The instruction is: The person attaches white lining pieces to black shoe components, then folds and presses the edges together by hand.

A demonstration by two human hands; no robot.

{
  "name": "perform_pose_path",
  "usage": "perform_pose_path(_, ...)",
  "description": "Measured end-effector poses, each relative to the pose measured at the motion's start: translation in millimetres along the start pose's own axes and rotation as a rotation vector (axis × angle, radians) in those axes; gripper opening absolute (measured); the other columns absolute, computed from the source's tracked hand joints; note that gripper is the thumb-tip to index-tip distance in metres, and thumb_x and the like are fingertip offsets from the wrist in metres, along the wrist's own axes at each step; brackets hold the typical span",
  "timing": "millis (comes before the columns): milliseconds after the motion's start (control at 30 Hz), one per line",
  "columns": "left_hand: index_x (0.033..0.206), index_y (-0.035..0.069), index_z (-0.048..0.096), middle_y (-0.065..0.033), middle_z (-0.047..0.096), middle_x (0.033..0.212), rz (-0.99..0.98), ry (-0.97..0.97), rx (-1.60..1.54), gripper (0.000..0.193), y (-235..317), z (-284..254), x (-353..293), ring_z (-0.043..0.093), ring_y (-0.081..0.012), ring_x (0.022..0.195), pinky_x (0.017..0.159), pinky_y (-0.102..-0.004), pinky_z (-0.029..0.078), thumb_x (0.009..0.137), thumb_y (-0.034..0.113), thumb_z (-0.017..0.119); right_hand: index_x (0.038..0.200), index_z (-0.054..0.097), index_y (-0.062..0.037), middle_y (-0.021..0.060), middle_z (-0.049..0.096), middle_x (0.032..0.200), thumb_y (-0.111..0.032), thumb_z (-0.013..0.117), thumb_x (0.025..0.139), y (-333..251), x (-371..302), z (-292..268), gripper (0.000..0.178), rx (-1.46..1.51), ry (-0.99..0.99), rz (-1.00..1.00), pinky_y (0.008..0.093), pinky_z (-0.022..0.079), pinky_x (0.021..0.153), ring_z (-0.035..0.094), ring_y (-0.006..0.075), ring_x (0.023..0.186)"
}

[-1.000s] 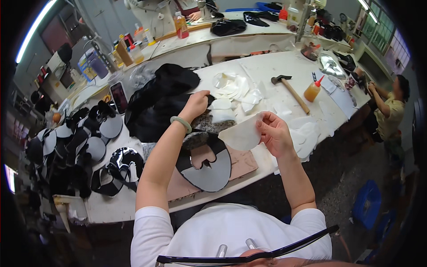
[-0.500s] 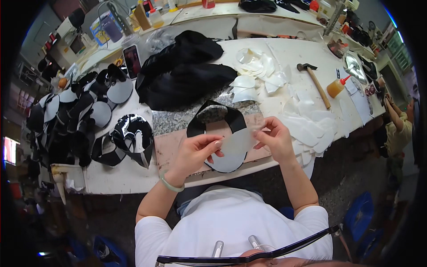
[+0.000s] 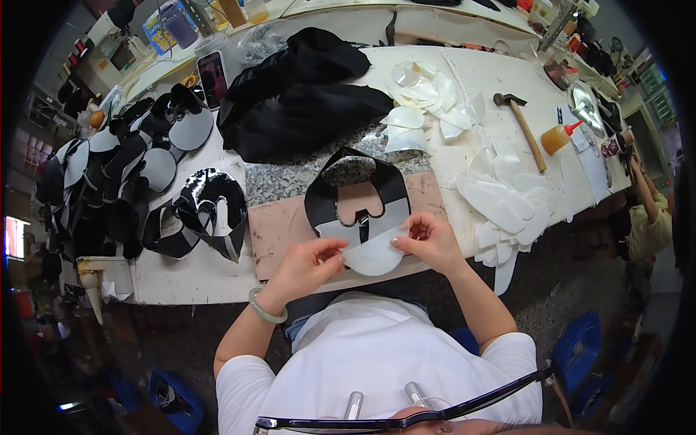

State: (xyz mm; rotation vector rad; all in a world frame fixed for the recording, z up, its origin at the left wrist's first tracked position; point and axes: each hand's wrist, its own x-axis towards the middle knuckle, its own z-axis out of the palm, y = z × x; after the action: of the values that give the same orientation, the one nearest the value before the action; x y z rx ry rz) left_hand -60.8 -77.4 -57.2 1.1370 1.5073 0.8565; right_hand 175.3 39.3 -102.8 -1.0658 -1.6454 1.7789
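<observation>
A black and grey shoe upper [image 3: 392, 186] lies on a pinkish board [image 3: 275, 235] in front of me, its opening showing the board through it. Over its near end I hold a white half-moon stiffener piece [image 3: 376, 255], straight edge away from me. At the left tip of the piece, my left hand [image 3: 313, 267] pinches with thumb and fingers. My right hand [image 3: 433, 245] grips the opposite tip the same way. The stiffener hides part of the upper's grey toe; whether the two touch I cannot tell.
Right of the board lies a pile of white stiffener pieces [image 3: 507, 196], with a hammer [image 3: 525, 130] and a glue bottle [image 3: 557, 138] beyond. Shoe uppers [image 3: 109, 174] are heaped at the left. Black fabric [image 3: 304, 116] covers part of a granite slab [image 3: 279, 183].
Both hands have lowered the stiffener toward me, from across the upper's middle to its near end. Its straight edge now faces away, and the upper's opening shows more fully.
</observation>
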Motion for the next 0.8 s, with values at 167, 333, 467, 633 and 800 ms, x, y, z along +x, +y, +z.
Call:
perform_pose_path(167, 0.101, -0.004, 0.064, -0.0075, 0.068, 0.083, -0.056, -0.173, -0.041, 0.02, 4, -1, -17, 0.067, -0.0119, 0.075, 0.069, -0.0241, 0.053, 0.083, 0.002, 0.057, 0.104, 0.055, -0.0028, -0.002, 0.054, 0.068, -0.008, 0.076, 0.075, -24, -24, -7, 0.036, 0.076, -0.12, 0.042, 0.0187, 0.042, 0.054, 0.05, 0.0039, 0.06)
perform_pose_path(333, 0.1, -0.003, 0.064, -0.0073, 0.067, 0.084, -0.103, -0.273, -0.069, 0.018, -15, 14, -20, 0.066, -0.0107, 0.076, 0.067, -0.0218, 0.052, 0.085, 0.004, 0.056, 0.097, 0.059, -0.0006, 0.0004, 0.057, 0.067, -0.009, 0.077, 0.073, 2, -26, -18, 0.031, -0.107, -0.283, 0.082, 0.0214, 0.043, 0.055, 0.05, 0.0061, 0.059)
perform_pose_path(467, 0.104, 0.0, 0.063, -0.0042, 0.066, 0.084, -0.244, -0.139, -0.289, 0.018, -14, 10, -13, 0.064, -0.008, 0.074, 0.057, -0.0187, 0.047, 0.09, 0.008, 0.054, 0.089, 0.061, 0.0001, 0.0016, 0.059, 0.066, -0.013, 0.078, 0.073, -7, -19, -12, 0.027, 0.045, -0.189, 0.167, 0.0222, 0.044, 0.054, 0.052, 0.0066, 0.059)
perform_pose_path(633, 0.097, 0.0, 0.065, -0.005, 0.065, 0.078, 0.002, 0.115, 0.004, 0.015, -6, 14, 5, 0.06, -0.0095, 0.068, 0.057, -0.0217, 0.047, 0.087, 0.01, 0.06, 0.085, 0.062, -0.0019, 0.0041, 0.061, 0.067, -0.021, 0.076, 0.074, -14, 4, -6, 0.027, -0.337, -0.059, 0.043, 0.0264, 0.046, 0.056, 0.057, 0.0106, 0.06)
perform_pose_path(800, 0.093, -0.001, 0.065, -0.0064, 0.066, 0.075, 0.187, 0.215, 0.297, 0.015, -21, 14, 13, 0.062, -0.0096, 0.064, 0.056, -0.0223, 0.049, 0.085, 0.012, 0.065, 0.087, 0.063, -0.0026, 0.0073, 0.063, 0.068, -0.023, 0.077, 0.072, -19, 16, -2, 0.029, -0.574, -0.065, -0.012, 0.0304, 0.049, 0.059, 0.06, 0.0172, 0.062)
